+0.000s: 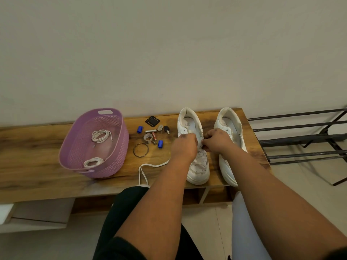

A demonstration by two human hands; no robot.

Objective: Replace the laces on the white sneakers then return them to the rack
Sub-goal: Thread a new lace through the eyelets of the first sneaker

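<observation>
Now, step: you are lacing the left shoe [197,166], lower centre of the frame; judged mid-way, since lace shows over the toe eyelets while the upper ones near the tongue look bare.
Left hand [185,147]: fingers curled over the shoe's near side, seemingly pinching the lace [150,167]; the grip itself is hidden.
Right hand [216,140]: curled, pinching something white at the eyelets, most likely the other lace end.
Lace tail: runs from under your left hand leftward and down over the bench [37,147] edge.
Right shoe [230,147]: beside the first, no lace visible; your forearm covers much of it.
Spare laces: two coils in the purple basket [120,147], left of centre.
Rack [300,136]: black bars, right edge of the frame.
Next move: probably feed the pinched end through the next eyelet and draw both sides even; needs a fine tip grip.
Writing: small print on each insole, too small to read.
Clutter: batteries, key, bangle between basket and shoes.
</observation>
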